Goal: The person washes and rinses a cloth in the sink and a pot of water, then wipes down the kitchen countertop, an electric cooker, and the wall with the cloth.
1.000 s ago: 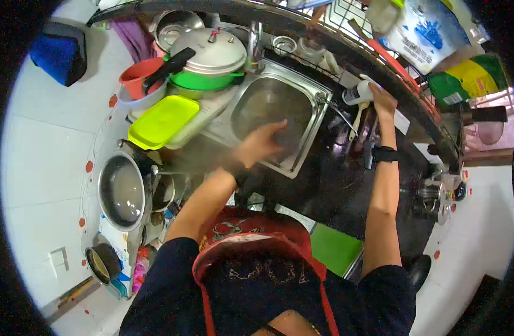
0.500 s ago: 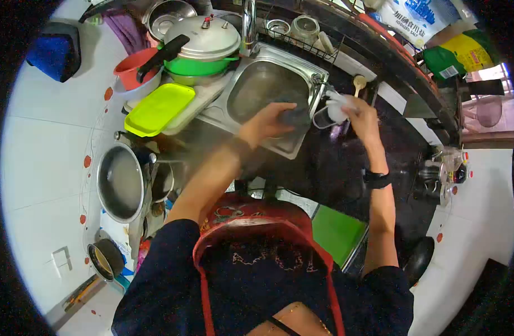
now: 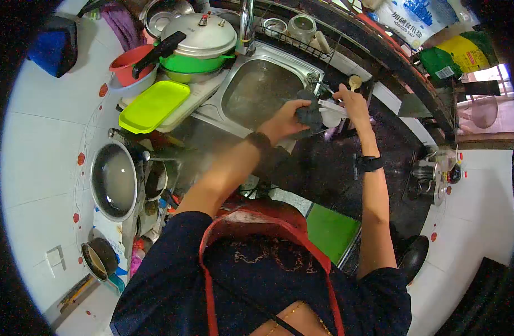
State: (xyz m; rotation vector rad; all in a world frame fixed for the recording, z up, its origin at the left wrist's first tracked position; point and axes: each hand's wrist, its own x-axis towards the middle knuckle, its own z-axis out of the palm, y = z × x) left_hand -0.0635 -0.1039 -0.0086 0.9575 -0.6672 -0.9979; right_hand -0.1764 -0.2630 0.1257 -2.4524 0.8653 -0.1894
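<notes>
Left hand and right hand draw closer by the right edge of the sink. The left half-curls, keeping dark cloth bunched; the right grips, probably, a white bottle.

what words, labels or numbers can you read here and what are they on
"加碘食用盐": white-and-blue bag
"IODIZED SALT": same bag, under the Chinese
Green-and-yellow pack: print too small to read
Dark shirt: lettering too unclear to read
</notes>
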